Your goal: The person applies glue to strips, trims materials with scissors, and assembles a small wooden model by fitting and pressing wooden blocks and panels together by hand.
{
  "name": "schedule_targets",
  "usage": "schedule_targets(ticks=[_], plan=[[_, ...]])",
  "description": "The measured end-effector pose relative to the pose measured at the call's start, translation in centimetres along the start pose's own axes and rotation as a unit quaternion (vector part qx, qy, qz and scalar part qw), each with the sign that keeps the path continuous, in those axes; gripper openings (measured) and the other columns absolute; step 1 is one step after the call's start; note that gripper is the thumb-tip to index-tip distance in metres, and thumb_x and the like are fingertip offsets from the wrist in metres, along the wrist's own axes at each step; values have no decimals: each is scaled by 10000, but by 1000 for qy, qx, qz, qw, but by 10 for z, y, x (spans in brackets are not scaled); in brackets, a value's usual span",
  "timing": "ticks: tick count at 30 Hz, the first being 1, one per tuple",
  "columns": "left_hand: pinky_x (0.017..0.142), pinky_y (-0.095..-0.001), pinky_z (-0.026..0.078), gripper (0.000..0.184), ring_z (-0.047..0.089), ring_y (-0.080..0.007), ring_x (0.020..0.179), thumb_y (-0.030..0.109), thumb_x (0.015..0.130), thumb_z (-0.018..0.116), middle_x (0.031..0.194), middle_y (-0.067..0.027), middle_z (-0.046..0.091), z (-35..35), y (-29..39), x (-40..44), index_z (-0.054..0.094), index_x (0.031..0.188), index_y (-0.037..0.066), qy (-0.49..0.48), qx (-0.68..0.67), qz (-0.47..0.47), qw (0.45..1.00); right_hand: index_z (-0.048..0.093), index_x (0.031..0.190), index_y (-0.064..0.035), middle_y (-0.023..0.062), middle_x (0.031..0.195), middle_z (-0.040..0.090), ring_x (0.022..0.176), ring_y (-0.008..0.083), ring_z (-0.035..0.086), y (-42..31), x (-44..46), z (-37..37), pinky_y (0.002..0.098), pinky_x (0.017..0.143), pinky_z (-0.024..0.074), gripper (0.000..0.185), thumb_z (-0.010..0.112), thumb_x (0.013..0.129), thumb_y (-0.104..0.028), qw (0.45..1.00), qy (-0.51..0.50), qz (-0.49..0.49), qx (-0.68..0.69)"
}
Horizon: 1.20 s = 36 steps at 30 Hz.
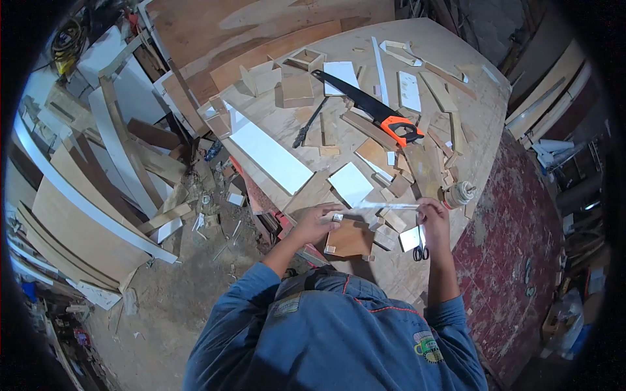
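My left hand point(315, 225) is closed with a small white piece point(338, 217) at its fingertips, above the edge of a brown wooden board point(352, 238). My right hand point(435, 221) pinches one end of a thin, whitish, see-through strip point(390, 205), which stretches leftward toward the left hand. Whether its far end joins the white piece is unclear. Black-handled scissors point(421, 252) show just below the right hand, beside a small white panel point(411, 238); I cannot tell if they touch the hand. Ahead lies a white square panel point(351, 184).
An orange-handled handsaw point(365, 104) lies across the worktable point(450, 39). A jar point(460, 194) stands near its right edge. A long white board point(270, 155), a dark slim tool point(309, 124) and several wood offcuts lie around. Curved boards point(91, 189) lean at left.
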<state>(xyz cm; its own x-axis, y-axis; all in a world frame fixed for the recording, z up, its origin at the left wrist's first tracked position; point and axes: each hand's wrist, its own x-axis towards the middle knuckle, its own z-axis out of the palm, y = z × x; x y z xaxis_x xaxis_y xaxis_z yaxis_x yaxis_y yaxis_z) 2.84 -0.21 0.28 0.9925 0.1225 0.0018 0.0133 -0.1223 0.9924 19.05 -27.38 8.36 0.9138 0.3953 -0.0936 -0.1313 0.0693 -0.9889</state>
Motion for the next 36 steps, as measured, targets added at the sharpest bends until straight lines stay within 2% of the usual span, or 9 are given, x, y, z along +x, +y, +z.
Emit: schedule_targets(ticks=[3, 6, 7, 9, 10, 12, 18, 28, 36], plan=[[984, -318, 402, 460, 524, -164, 1131, 67, 767, 696, 1250, -88, 563, -8, -1, -8, 569, 1207, 25, 19, 25, 43, 999, 640, 895, -6, -13, 671, 540, 567, 53, 450, -8, 7, -46, 196, 521, 340, 126, 538, 833, -44, 993, 81, -70, 49], [944, -308, 420, 431, 545, -161, 1095, 41, 764, 661, 1196, -74, 595, -23, 4, -23, 582, 1187, 33, 120, 29, 15, 992, 639, 934, -18, -4, 714, 555, 573, 46, 433, -29, 5, -107, 199, 512, 338, 147, 522, 849, -45, 972, 186, -141, 29], [926, -307, 426, 408, 560, -172, 1075, 35, 767, 643, 1164, -88, 609, -29, -2, -30, 591, 1171, 30, 152, 10, -1, 988, 635, 936, -7, 1, 750, 565, 613, 56, 467, -32, 7, -145, 203, 537, 367, 151, 516, 851, -45, 972, 160, -169, -22], [863, -279, 438, 354, 576, -148, 998, 47, 799, 619, 1078, -73, 631, -36, 24, -50, 594, 1150, 9, 209, -18, -79, 975, 628, 943, 6, 31, 768, 594, 677, 105, 544, -36, 14, -209, 245, 598, 436, 158, 514, 845, -45, 913, 270, -212, -222], [863, -279, 438, 354, 576, -148, 998, 47, 799, 619, 1078, -73, 631, -42, 16, -57, 594, 1150, 9, 202, -14, -81, 976, 628, 943, 6, 31, 768, 594, 677, 105, 544, -43, 12, -208, 245, 598, 436, 158, 514, 845, -45, 912, 277, -207, -219], [830, -267, 436, 312, 574, -132, 954, 55, 815, 606, 1010, -60, 639, -53, -7, -69, 602, 1122, -4, 312, -90, -10, 946, 623, 940, -5, 96, 798, 616, 718, 197, 599, -67, 8, -205, 302, 665, 475, 152, 534, 820, -34, 775, 352, -297, -433], [851, -275, 433, 291, 576, -152, 989, 91, 850, 592, 1072, -62, 621, -59, -2, -110, 585, 1128, 4, 420, -179, -56, 888, 622, 911, -41, 183, 862, 593, 749, 367, 592, -81, 28, -191, 385, 680, 485, 168, 566, 759, 2, 692, 280, -325, -581], [825, -255, 426, 311, 572, -144, 953, 133, 866, 586, 1041, -74, 615, -22, 41, -148, 565, 1139, -13, 435, -94, -6, 895, 571, 780, -25, 163, 771, 548, 701, 366, 586, -109, 54, -173, 446, 618, 477, 60, 577, 721, -34, 699, 234, -329, -590], [780, -233, 425, 191, 559, -103, 867, 107, 861, 582, 946, -45, 623, 3, 59, -144, 627, 1007, -9, 428, 2, -26, 903, 580, 761, -5, 180, 788, 558, 750, 384, 583, -76, 73, -176, 459, 670, 485, 56, 566, 723, -44, 728, 159, -285, -603]])
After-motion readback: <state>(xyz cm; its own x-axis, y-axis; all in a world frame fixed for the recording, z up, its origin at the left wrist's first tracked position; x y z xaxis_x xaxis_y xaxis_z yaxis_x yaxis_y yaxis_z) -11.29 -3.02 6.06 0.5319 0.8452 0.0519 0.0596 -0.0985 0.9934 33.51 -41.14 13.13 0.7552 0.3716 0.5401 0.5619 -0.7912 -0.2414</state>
